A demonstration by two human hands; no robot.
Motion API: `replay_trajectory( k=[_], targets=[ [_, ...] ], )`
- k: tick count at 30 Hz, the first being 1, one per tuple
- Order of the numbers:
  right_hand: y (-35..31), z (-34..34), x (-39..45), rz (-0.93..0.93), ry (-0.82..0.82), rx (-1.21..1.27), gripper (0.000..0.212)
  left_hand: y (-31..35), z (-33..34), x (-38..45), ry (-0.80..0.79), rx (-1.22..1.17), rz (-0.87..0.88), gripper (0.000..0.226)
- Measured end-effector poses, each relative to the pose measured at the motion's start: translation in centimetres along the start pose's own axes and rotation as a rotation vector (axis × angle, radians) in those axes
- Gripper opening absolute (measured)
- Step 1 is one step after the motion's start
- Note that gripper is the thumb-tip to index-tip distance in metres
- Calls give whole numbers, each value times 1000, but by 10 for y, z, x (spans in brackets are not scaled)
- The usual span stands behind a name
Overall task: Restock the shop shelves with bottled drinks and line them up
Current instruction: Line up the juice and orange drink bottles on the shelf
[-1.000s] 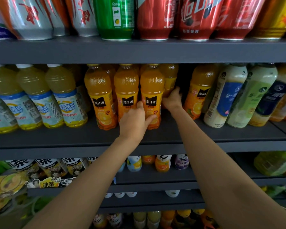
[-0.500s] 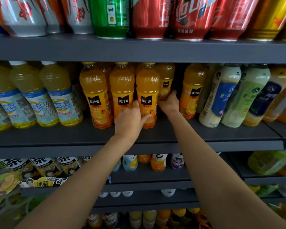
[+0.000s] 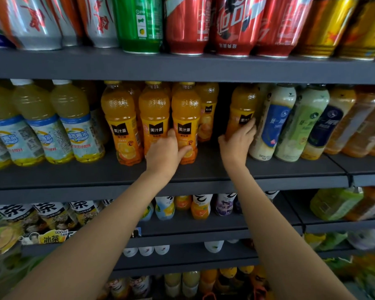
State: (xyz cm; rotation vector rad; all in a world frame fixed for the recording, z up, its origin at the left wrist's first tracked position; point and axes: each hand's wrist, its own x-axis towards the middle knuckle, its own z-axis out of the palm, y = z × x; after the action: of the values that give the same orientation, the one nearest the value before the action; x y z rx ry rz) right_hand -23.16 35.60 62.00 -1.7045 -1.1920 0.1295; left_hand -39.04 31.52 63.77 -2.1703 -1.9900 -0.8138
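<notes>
Fingers of the left hand [image 3: 165, 153] wrapped the base of an orange juice bottle [image 3: 186, 118] standing third in the front row on the grey shelf [image 3: 95, 174] — the right hand [image 3: 238, 142] gripped a separate orange bottle [image 3: 242, 109], set apart beside the milk-tea bottles [image 3: 273, 124].

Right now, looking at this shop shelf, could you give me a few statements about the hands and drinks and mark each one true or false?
1. The right hand grips an orange juice bottle beside the white bottle with a blue label. True.
2. The left hand hangs idle below the shelf. False: it holds the front orange juice bottle in the row.
3. Cans stand on the top shelf. True.
4. The green can lies on its side. False: it stands upright.
</notes>
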Motion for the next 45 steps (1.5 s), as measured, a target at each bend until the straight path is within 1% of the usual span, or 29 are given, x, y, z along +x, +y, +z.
replay_trajectory(
  k=[1,2,5,7,10,15,17,20,24,31,34,36,38,40,41,43,45],
  targets=[
    [2,4,1,74,-55,12,89,0,0,0,-1,-3,-4,54],
    [4,7,2,130,-68,28,87,0,1,0,-2,-8,-7,54],
    [5,6,6,190,-46,34,72,0,2,0,-10,-12,-11,53],
    [3,7,-1,158,-63,18,67,0,3,1,-8,-15,-13,54],
    [-4,13,-24,33,-117,-13,66,1,4,0,6,-4,-8,54],
    [-10,10,-43,-78,-169,-40,70,5,5,-2,17,25,-40,53],
    [-4,3,-42,-116,-242,-31,75,8,7,-6,29,40,-53,53],
    [3,-3,-40,-103,-330,52,75,12,7,-12,33,78,-71,54],
    [-2,-5,-41,-48,-332,91,71,16,7,-11,17,95,-69,55],
    [-10,-6,-46,-45,-328,13,62,21,8,-11,10,-10,-138,56],
    [-12,-6,-48,-35,-331,7,64,21,10,-16,21,-145,-180,57],
    [-12,-7,-52,-21,-312,21,70,14,14,-31,86,-242,-125,55],
    [-14,-9,-59,-59,-191,28,73,0,14,-50,197,-347,-76,49],
    [-20,-11,-69,-173,-26,55,62,-20,9,-59,318,-427,-118,41],
    [-26,-11,-73,-222,13,76,55,-30,6,-59,377,-438,-155,38],
    [-40,-4,-81,-263,-11,77,50,-46,1,-55,451,-447,-265,38],
    [-51,7,-87,-209,-82,45,53,-56,-4,-51,452,-476,-411,46]
  ],
)
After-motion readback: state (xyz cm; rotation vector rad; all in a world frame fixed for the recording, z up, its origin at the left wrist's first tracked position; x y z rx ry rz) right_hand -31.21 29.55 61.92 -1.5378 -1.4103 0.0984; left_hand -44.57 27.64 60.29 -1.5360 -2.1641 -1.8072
